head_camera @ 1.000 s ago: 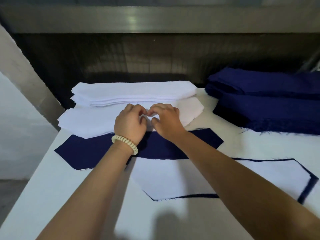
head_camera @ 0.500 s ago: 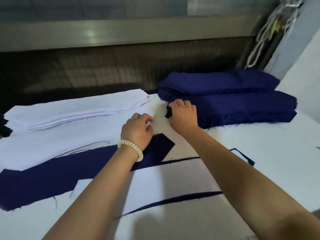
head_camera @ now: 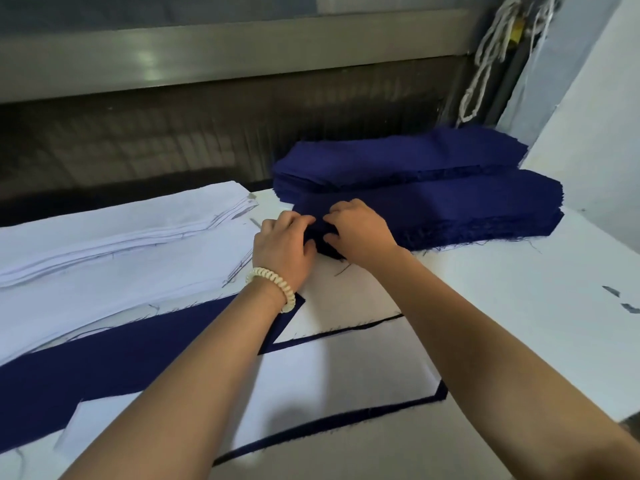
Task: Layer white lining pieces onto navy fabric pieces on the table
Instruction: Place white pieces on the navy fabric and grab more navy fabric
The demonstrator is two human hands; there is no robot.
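Both hands work at the left corner of the front navy pile [head_camera: 467, 209], which sits toward the far right corner of the tabletop [head_camera: 519, 306]. The left hand [head_camera: 284, 249] and the right hand [head_camera: 362, 232] each have fingers curled in, pinching the dark cloth at that corner, apparently to peel off the top layer.

The likely slip is lifting two layers at once, since the frayed edges cling together. A hard pull could also drag the pile askew. The left forearm passes over the bare navy piece [head_camera: 121, 358] and could rumple it.

There are two navy piles: the front one and the back navy pile [head_camera: 398, 157] behind it. Two white lining piles [head_camera: 104, 233] lie toward the far left. One bare navy piece lies by the left edge. One white lining piece [head_camera: 346, 372] already covers a navy piece near the front edge. One bracelet [head_camera: 273, 285] circles the left wrist.
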